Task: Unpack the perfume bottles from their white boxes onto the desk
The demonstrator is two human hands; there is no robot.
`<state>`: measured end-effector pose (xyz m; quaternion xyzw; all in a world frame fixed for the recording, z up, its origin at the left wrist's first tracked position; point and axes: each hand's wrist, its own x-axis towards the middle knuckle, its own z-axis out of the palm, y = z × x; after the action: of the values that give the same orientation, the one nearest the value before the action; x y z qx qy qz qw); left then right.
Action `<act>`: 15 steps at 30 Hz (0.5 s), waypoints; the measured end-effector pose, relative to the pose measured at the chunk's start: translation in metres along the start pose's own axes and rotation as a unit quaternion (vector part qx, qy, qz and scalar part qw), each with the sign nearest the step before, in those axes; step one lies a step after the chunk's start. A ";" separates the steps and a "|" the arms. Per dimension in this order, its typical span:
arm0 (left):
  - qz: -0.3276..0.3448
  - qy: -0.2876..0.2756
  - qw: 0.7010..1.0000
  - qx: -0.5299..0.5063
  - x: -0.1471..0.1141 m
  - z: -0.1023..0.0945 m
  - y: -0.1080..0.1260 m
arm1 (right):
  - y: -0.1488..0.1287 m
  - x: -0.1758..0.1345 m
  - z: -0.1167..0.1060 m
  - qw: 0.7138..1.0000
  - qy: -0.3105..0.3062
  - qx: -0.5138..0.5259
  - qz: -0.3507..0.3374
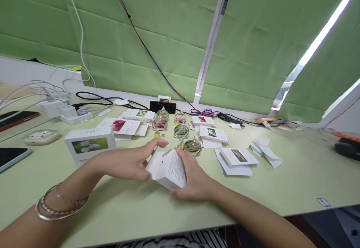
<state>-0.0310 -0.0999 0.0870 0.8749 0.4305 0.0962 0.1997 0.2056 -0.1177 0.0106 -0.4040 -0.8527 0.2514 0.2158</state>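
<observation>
A small white carton (pixel 173 169) with fine grey print on one side is tilted just above the table near the front. My right hand (pixel 194 177) grips it, thumb below and fingers along its far edge. At the carton's left end, where pale flaps show, is my left hand (pixel 126 162) with fingers spread; its thumb tip meets the carton's edge. Behind my left wrist stands a white box with a white-flower picture (pixel 90 147). Beyond my hands are several round glass perfume bottles, among them a dark green one (pixel 192 147) and a pink one (pixel 159 123).
Flattened picture cartons lie left (pixel 120 125) and right (pixel 239 156) of the bottles. Crumpled white paper (pixel 266 151) lies farther right. A black phone (pixel 163 107) leans at the back. Left are a power strip (pixel 74 117), cables and an earbud case (pixel 41 137).
</observation>
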 end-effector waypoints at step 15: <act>-0.049 -0.015 0.992 -0.113 0.026 0.025 -0.004 | -0.007 -0.003 0.007 0.996 0.035 -0.053 0.058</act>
<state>-0.0095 -0.0840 0.0627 0.8259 0.4563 0.1213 0.3081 0.1996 -0.1256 0.0092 -0.4722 -0.8319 0.2038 0.2085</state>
